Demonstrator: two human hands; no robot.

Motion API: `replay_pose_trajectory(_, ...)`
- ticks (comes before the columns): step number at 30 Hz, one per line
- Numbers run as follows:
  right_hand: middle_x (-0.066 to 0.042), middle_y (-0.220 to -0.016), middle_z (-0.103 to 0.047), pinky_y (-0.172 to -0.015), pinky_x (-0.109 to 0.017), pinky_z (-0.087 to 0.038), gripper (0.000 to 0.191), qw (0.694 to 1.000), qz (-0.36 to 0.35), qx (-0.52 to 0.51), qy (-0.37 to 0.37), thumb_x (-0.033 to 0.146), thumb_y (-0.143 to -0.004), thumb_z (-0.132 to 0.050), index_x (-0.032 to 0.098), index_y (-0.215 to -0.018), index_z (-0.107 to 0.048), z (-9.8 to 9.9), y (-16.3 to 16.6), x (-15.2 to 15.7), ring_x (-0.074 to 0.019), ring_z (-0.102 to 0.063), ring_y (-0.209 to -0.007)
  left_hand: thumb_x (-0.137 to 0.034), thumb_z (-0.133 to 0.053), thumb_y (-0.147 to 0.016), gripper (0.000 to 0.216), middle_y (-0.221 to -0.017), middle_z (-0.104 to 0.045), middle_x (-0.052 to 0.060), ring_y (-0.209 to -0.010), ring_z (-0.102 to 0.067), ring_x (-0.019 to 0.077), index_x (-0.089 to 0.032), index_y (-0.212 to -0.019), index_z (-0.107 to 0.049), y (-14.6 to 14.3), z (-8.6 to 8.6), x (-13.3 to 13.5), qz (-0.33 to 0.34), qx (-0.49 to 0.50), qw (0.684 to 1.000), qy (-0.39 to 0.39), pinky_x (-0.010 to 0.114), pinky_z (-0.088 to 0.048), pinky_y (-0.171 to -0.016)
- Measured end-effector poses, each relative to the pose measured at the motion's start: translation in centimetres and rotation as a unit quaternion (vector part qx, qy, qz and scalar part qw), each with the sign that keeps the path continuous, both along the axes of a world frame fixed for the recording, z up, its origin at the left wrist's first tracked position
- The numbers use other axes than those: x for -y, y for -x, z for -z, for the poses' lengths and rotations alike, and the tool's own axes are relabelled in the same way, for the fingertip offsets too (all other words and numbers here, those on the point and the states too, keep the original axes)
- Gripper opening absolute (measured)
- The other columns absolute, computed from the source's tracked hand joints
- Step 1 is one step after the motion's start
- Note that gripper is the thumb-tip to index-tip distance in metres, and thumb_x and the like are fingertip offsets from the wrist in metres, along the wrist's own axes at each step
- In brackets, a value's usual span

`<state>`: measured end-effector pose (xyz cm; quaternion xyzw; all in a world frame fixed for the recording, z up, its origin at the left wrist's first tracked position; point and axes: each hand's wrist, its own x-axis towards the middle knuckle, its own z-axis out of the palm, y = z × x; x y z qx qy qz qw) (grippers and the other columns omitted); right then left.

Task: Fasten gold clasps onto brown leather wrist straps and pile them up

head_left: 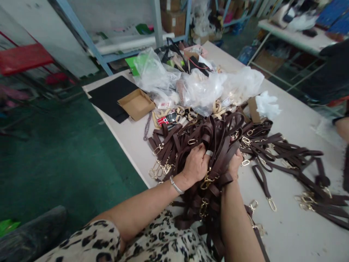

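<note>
Both hands are closed around a thick bundle of dark brown straps (218, 153) at the near side of the table. My left hand (196, 163), with a ring and a bracelet, wraps its fingers into the looped straps. On the bundle's other side my right hand (236, 162) grips it, its fingers partly hidden by the straps. Gold-coloured clasps (208, 180) hang from the bundle, and strap ends drop toward my lap. More brown straps (166, 153) with gold rings lie left of my left hand. A single looped strap (263, 182) lies flat to the right.
Further straps (294, 151) spread over the right of the white table (294, 218). Behind the pile are clear plastic bags (201, 87), a shallow cardboard box (136, 103), black sheets (111, 94) and a phone (171, 117). At the right edge a person's arm (342, 127) shows.
</note>
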<state>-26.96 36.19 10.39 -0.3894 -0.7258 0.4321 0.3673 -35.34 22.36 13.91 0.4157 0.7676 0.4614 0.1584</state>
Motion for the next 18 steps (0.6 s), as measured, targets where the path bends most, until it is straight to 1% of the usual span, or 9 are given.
replay_pose_trajectory(2, -0.008, -0.117, -0.068, -0.097, -0.047, -0.05, 0.042, 0.999, 0.031, -0.011, 0.016, 0.047, -0.094, -0.057, 0.017, -0.123, -0.064, 1.4, 0.7, 0.3, -0.0257, -0.063, -0.109, -0.021, -0.04, -0.098, 0.025, -0.127, -0.061, 0.018, -0.126, -0.055, 0.0304, -0.012, -0.112, -0.057, 1.0, 0.7, 0.5, 0.0, -0.013, 1.0, 0.026, 0.049, -0.043, -0.111)
replay_pose_trajectory(5, -0.007, -0.116, -0.07, -0.104, -0.044, -0.046, 0.051, 0.999, 0.038, -0.015, 0.026, 0.049, -0.083, -0.06, 0.018, -0.123, -0.067, 2.5, 1.9, 0.6, -0.026, -0.061, -0.113, -0.016, -0.04, -0.095, 0.028, -0.134, -0.054, 0.023, -0.121, -0.058, 0.0334, -0.008, -0.119, -0.053, 2.1, 1.2, 1.0, -0.008, -0.022, 0.998, 0.065, 0.052, -0.047, -0.106)
replay_pose_trajectory(8, -0.009, -0.125, -0.066, -0.109, -0.042, -0.042, 0.06, 0.999, 0.043, -0.008, 0.016, 0.048, -0.076, -0.067, 0.017, -0.127, -0.064, 2.5, 2.5, 0.5, -0.0257, -0.059, -0.118, -0.012, -0.041, -0.093, 0.028, -0.132, -0.054, 0.022, -0.115, -0.062, 0.0314, -0.009, -0.119, -0.052, 2.8, 0.9, 1.6, -0.004, -0.028, 0.996, 0.089, 0.05, -0.051, -0.102)
replay_pose_trajectory(10, -0.01, -0.128, -0.064, -0.109, -0.043, -0.041, 0.064, 0.999, 0.045, 0.003, 0.008, 0.048, -0.074, -0.069, 0.017, -0.129, -0.062, 2.3, 2.5, 0.3, -0.0259, -0.058, -0.119, -0.012, -0.043, -0.092, 0.024, -0.128, -0.057, 0.019, -0.114, -0.062, 0.0296, -0.012, -0.112, -0.055, 3.3, 0.2, 2.2, 0.012, -0.035, 0.995, 0.098, 0.048, -0.051, -0.103)
replay_pose_trajectory(12, -0.011, -0.13, -0.063, -0.11, -0.044, -0.041, 0.064, 0.999, 0.044, 0.018, 0.002, 0.047, -0.076, -0.069, 0.017, -0.131, -0.06, 1.9, 2.2, -0.1, -0.0256, -0.058, -0.12, -0.013, -0.046, -0.091, 0.018, -0.122, -0.06, 0.016, -0.111, -0.063, 0.0282, -0.013, -0.103, -0.059, 3.9, -0.5, 3.1, 0.036, -0.041, 0.993, 0.105, 0.047, -0.051, -0.103)
replay_pose_trajectory(13, -0.01, -0.132, -0.062, -0.111, -0.045, -0.04, 0.062, 0.999, 0.041, 0.027, 0.0, 0.046, -0.077, -0.068, 0.018, -0.132, -0.059, 1.8, 1.9, -0.3, -0.0252, -0.057, -0.122, -0.014, -0.047, -0.091, 0.016, -0.119, -0.062, 0.015, -0.109, -0.064, 0.0274, -0.014, -0.1, -0.061, 4.2, -0.9, 3.5, 0.049, -0.046, 0.992, 0.103, 0.047, -0.052, -0.102)
replay_pose_trajectory(15, -0.009, -0.135, -0.061, -0.114, -0.046, -0.037, 0.058, 0.998, 0.031, 0.048, -0.005, 0.043, -0.08, -0.065, 0.02, -0.133, -0.059, 1.3, 1.3, -0.8, -0.0243, -0.055, -0.125, -0.017, -0.049, -0.092, 0.018, -0.117, -0.065, 0.012, -0.107, -0.065, 0.0251, -0.015, -0.101, -0.064, 4.8, -1.5, 4.6, 0.065, -0.061, 0.993, 0.073, 0.045, -0.054, -0.1)
replay_pose_trajectory(17, -0.009, -0.136, -0.061, -0.115, -0.048, -0.035, 0.054, 0.997, 0.019, 0.069, -0.006, 0.041, -0.083, -0.063, 0.021, -0.133, -0.059, 0.9, 0.5, -1.3, -0.0243, -0.054, -0.128, -0.02, -0.049, -0.095, 0.021, -0.115, -0.068, 0.009, -0.107, -0.066, 0.0217, -0.018, -0.108, -0.066, 5.5, -1.5, 6.0, 0.062, -0.076, 0.995, 0.014, 0.042, -0.055, -0.099)
replay_pose_trajectory(18, -0.008, -0.136, -0.061, -0.115, -0.05, -0.034, 0.054, 0.997, 0.014, 0.079, -0.004, 0.042, -0.084, -0.063, 0.021, -0.134, -0.059, 0.6, -0.1, -1.5, -0.0247, -0.053, -0.128, -0.021, -0.048, -0.096, 0.023, -0.115, -0.069, 0.007, -0.107, -0.066, 0.0201, -0.019, -0.112, -0.066, 5.9, -1.4, 6.8, 0.05, -0.085, 0.995, -0.017, 0.041, -0.056, -0.099)
